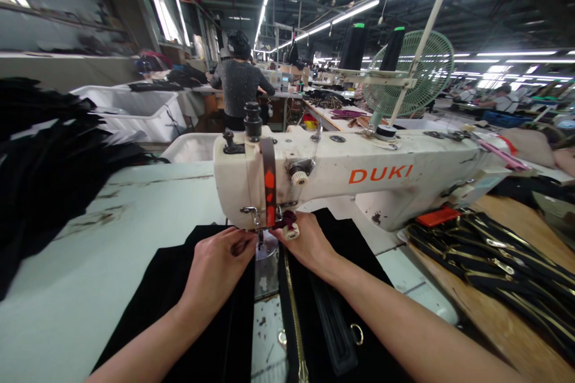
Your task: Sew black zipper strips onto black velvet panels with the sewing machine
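Note:
My left hand (220, 263) is closed, its fingertips pinching the inner edge of a black fabric panel (153, 299) just left of the needle and presser foot (260, 240). On the other side, my right hand (309, 243) grips a second black fabric panel (363, 251) close to the needle; its fingertips are partly hidden behind a white knob and dark red cloth on the machine head. A gold-toothed zipper (291, 305) runs down that panel's inner edge. The panel also carries a black strap (335, 329) and a gold D-ring (357, 334). The white sewing machine (314, 167) arches over both hands.
A pile of black fabric pieces (49, 173) lies at left. Gold-toothed black zippers (498, 257) and a red-orange object (438, 216) lie on a wooden board at right. Behind are thread cones (353, 48), a green fan (411, 72), a white bin (135, 111) and a seated person (242, 84).

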A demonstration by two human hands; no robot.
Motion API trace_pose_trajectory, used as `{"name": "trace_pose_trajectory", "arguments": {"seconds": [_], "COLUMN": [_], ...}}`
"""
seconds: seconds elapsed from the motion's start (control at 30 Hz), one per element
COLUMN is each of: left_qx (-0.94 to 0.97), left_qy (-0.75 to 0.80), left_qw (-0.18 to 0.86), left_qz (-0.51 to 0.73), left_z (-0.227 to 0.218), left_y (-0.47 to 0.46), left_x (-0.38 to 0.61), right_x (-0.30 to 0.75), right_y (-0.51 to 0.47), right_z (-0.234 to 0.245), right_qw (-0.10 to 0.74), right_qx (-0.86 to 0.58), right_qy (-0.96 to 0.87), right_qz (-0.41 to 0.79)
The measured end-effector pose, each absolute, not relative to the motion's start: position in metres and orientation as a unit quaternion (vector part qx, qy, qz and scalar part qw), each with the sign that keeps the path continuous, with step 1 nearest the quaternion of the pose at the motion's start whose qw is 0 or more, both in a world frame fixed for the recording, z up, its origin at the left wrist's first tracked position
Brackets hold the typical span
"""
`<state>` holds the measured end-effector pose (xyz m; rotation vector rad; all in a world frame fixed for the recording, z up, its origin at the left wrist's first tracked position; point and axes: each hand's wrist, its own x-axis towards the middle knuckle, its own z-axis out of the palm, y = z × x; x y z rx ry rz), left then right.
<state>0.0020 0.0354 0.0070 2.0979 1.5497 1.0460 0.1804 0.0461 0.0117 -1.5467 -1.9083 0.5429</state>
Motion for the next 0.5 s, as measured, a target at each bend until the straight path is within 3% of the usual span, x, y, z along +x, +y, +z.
{"name": "trace_pose_trajectory", "arguments": {"seconds": [0.5], "left_qx": [0.733], "left_qy": [0.552], "left_qw": [0.164], "left_qz": [0.363], "left_z": [0.0081], "left_y": [0.0353], "left_x": [0.0049], "right_x": [0.1788], "right_y": [0.0445], "right_z": [0.0100], "right_qw": [0.306], "right_qx": [-0.583], "right_qy": [-0.721], "right_qz": [0.218]}}
